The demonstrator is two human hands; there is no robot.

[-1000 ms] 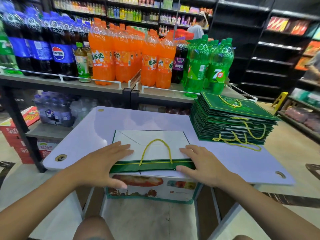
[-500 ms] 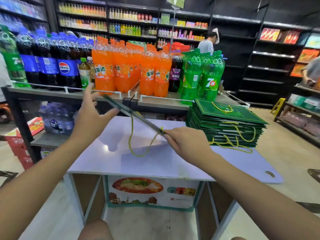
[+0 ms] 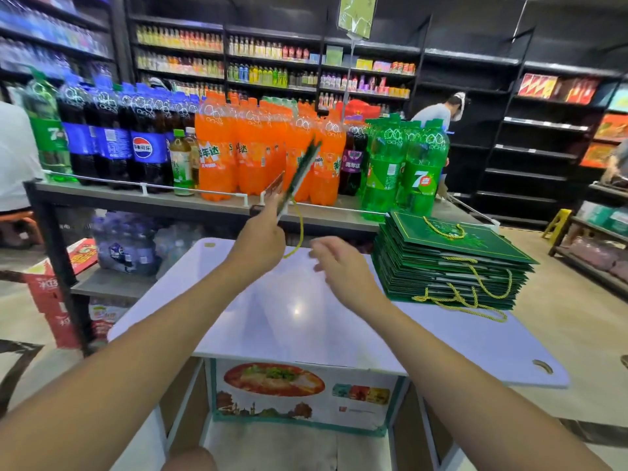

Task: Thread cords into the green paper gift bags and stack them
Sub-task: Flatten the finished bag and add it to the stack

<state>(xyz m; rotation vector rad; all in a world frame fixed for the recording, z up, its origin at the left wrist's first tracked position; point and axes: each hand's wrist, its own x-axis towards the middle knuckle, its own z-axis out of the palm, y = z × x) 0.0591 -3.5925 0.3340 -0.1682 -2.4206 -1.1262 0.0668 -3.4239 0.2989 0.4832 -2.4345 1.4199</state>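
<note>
My left hand (image 3: pixel 259 239) grips the lower end of a flat green paper gift bag (image 3: pixel 298 176), seen edge-on and tilted up over the white table (image 3: pixel 299 317). A yellow cord (image 3: pixel 297 231) dangles in a loop from the bag. My right hand (image 3: pixel 334 265) hovers just right of the cord with relaxed, blurred fingers and holds nothing. A tall stack of green gift bags (image 3: pixel 448 260) with yellow cords hanging out lies on the table's right side.
A shelf (image 3: pixel 136 195) of large soda bottles (image 3: pixel 238 154) stands right behind the table. Boxes and water packs sit low at left. Dark store shelving fills the back and right, with a person (image 3: pixel 438 112) standing there. A printed box (image 3: pixel 302 396) sits under the table.
The bag was lifted off the table by both hands and turned edge-on. My right hand has let go of it; my left hand now holds it alone, tilted upward.
</note>
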